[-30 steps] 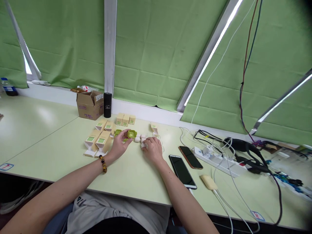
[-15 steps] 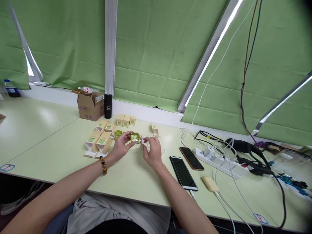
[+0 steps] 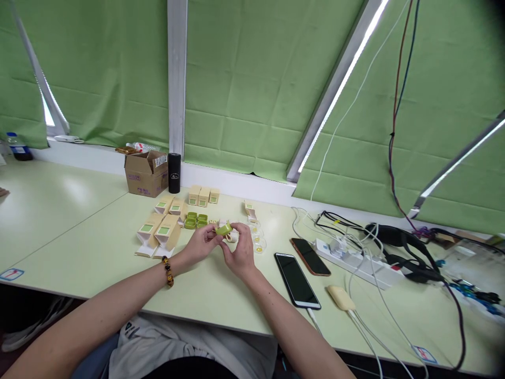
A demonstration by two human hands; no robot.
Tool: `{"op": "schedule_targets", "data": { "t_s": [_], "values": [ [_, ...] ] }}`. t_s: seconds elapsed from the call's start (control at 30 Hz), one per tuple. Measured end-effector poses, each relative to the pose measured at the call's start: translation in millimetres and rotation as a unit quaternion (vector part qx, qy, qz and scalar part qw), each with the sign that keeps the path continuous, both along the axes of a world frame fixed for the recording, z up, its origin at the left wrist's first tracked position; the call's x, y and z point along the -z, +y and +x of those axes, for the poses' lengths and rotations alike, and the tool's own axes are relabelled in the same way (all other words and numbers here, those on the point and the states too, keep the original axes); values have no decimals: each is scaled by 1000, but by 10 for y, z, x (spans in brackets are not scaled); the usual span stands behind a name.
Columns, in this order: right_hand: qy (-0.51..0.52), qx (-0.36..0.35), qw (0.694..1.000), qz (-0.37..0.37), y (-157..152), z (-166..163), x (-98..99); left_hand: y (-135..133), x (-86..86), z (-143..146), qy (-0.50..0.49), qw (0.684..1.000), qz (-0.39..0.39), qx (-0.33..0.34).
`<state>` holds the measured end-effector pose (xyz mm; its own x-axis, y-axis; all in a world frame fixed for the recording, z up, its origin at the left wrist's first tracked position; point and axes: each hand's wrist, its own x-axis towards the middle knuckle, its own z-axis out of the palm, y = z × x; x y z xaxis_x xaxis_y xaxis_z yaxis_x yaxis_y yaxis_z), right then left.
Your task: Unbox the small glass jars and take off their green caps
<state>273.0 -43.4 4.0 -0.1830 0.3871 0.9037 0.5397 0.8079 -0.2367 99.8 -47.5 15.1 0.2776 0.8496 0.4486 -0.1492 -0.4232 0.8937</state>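
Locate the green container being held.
In the head view, the green container is just left of centre, held in the left hand, with the right hand close on its right.

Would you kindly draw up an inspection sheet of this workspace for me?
Surface: pale table, seam at left.
Job's things: green piece in hand; similar green pieces and paper boxes on the table.
Clutter: two phones, black cylinder, open carton.
Grips: left grip and right grip both on the green piece.
Cables: white lead at a phone; black cable and power strip at right.
Surroundings: green blinds, white ledge.
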Motion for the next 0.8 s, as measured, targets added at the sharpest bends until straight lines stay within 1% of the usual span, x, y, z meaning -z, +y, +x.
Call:
{"op": "schedule_targets", "data": {
  "t_s": [0.17, 0.27, 0.33, 0.47, 0.6, 0.67, 0.73, 0.8],
  "values": [
    [10, -11, 1000, -9, -16, -6, -25, -26, -7, 1, 42, 998, 37, 28],
    [18, -18, 1000, -17, -31, -5, -33, -39, 1, -9, 61, 997, 28, 40],
    [19, -24, 999, -22, -45, -5, -40, -38, 13, -15, 74, 996, 22, 33],
    [20, -36, 999, -28, -63, -3, -51, -10, 34, -24, 107, 993, 54, -23],
    [17, -54, 998, -39, -58, 2, -49, 9, 34, -39, 95, 989, 80, -83],
    [19, -60, 997, -49, -55, 3, -48, -6, 19, -51, 98, 979, 121, -129],
    [23, -62, 996, -62, -56, 2, -51, -31, -5, -62, 106, 964, 175, -172],
    [31, -67, 994, -79, -58, 1, -55, -53, -27, -69, 112, 949, 218, -197]
  ]
}}
